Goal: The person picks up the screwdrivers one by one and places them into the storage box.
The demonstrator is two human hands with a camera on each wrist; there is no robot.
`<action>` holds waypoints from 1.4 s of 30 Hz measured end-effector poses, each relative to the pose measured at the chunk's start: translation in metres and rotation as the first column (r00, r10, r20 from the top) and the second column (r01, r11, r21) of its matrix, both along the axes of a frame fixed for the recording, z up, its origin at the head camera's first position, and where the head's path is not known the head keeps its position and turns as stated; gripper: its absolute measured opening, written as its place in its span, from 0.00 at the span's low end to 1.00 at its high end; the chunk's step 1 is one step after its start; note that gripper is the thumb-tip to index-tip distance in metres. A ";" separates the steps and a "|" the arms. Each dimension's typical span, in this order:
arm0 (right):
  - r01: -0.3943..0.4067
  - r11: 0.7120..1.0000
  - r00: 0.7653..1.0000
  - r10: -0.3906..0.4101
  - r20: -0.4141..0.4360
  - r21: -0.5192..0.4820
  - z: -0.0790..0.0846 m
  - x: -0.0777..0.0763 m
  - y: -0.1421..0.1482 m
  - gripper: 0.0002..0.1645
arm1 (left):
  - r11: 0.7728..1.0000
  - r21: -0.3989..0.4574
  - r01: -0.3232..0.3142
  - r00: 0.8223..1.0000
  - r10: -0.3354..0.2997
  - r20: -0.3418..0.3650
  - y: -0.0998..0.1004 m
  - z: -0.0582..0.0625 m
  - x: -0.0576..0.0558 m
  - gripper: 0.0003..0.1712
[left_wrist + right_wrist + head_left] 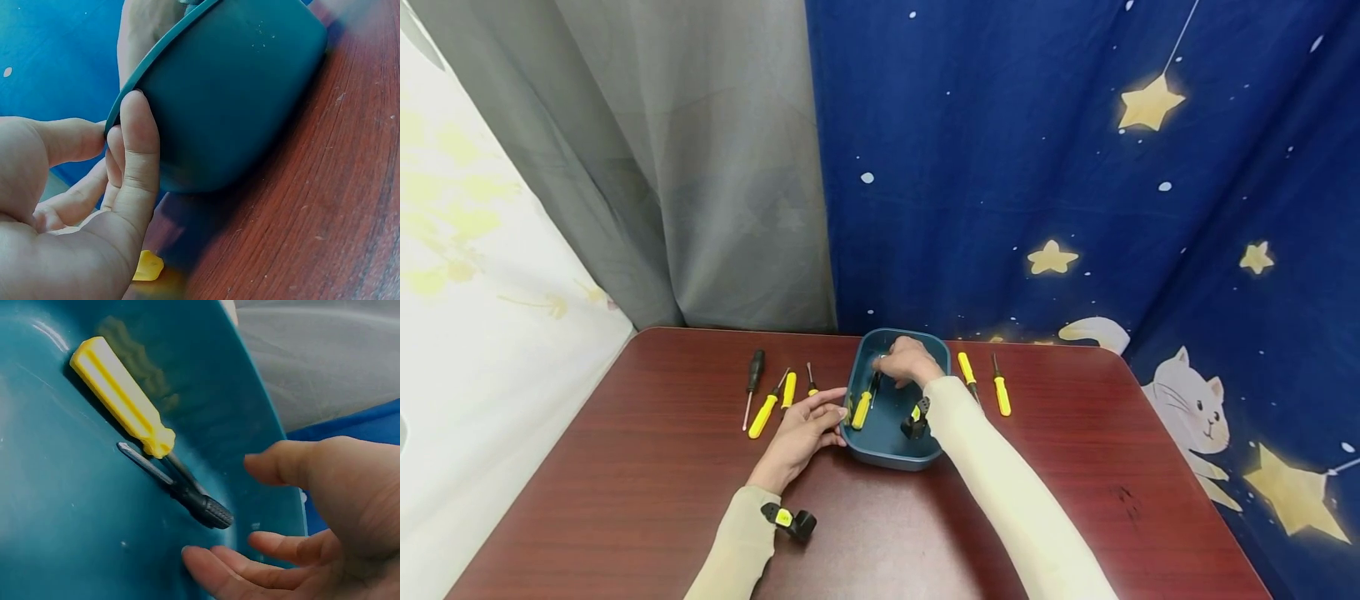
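A dark teal plastic bin [891, 458] stands on the table. My left hand [805, 433] pinches its left rim between thumb and fingers. Inside the bin lie a yellow-handled screwdriver [119, 394] and a small black-handled screwdriver [203, 507], side by side near one wall. Reaching into the far part of the bin is my right hand [912, 360]. In the right wrist view its thumb and fingers are spread apart, with the black handle close by and nothing between them.
Left of the bin on the reddish-brown table [625, 467] lie a black screwdriver [756, 368], a yellow screwdriver [764, 417] and other yellow-handled ones. Two yellow-handled screwdrivers, one nearer [966, 367] and one farther [1002, 394], lie right of the bin. Curtains [925, 167] hang behind.
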State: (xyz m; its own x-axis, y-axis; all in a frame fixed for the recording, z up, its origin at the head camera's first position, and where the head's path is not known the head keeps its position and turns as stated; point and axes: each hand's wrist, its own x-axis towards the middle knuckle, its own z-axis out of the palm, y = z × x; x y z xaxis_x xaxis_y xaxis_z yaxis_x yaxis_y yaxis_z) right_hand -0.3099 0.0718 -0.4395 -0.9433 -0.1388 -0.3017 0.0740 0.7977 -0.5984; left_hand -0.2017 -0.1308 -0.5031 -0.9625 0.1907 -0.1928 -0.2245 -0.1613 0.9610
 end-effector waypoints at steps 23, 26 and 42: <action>-0.263 0.925 0.945 0.304 -0.118 0.273 0.013 0.020 0.023 0.47 | 0.999 0.025 0.027 0.999 -0.026 -0.020 -0.003 -0.005 0.001 0.30; -0.275 0.923 0.932 0.324 -0.160 0.268 0.015 0.022 0.028 0.46 | 1.000 0.024 0.016 1.000 -0.016 -0.013 -0.002 -0.005 0.001 0.28; -0.194 0.960 0.917 0.251 -0.309 0.203 0.020 0.034 0.057 0.54 | 1.000 0.015 -0.007 1.000 0.007 -0.005 0.001 -0.002 -0.001 0.26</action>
State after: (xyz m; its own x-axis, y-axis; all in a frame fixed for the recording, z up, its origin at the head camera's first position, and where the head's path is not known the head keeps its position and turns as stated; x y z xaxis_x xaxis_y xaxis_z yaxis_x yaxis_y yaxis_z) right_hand -0.2763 0.1285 -0.4198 -0.9431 -0.3320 -0.0169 -0.2951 0.8597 -0.4169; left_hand -0.2025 -0.1301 -0.5047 -0.9647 0.1870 -0.1854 -0.2188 -0.1770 0.9596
